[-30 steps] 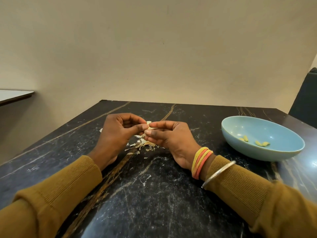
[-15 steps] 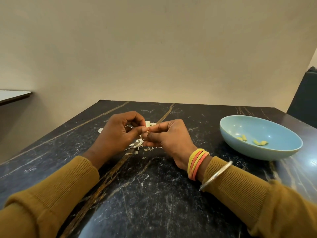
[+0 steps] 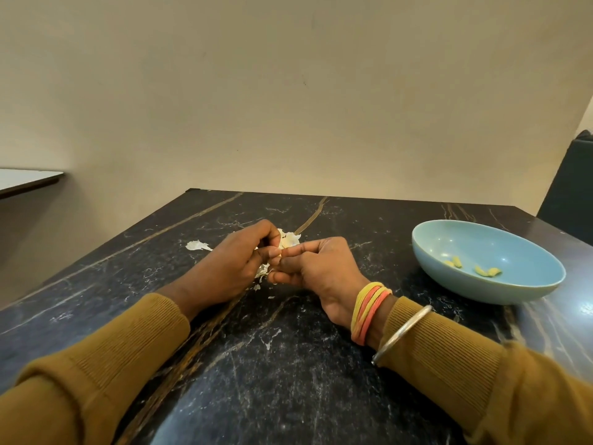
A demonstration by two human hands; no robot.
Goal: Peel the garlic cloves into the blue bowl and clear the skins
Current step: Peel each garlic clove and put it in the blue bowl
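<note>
We are in the peeling step. Our left hand (image 3: 231, 264) and right hand (image 3: 321, 268) meet over the dark table (image 3: 288, 364), and the fingers of both pinch 1 garlic clove (image 3: 286, 244). Loose skins (image 3: 198, 245) lie around. The blue bowl (image 3: 513, 285), well apart on the right, holds a few peeled cloves (image 3: 487, 271). Next, we judge, the remaining skin must come off before the clove goes there.
</note>
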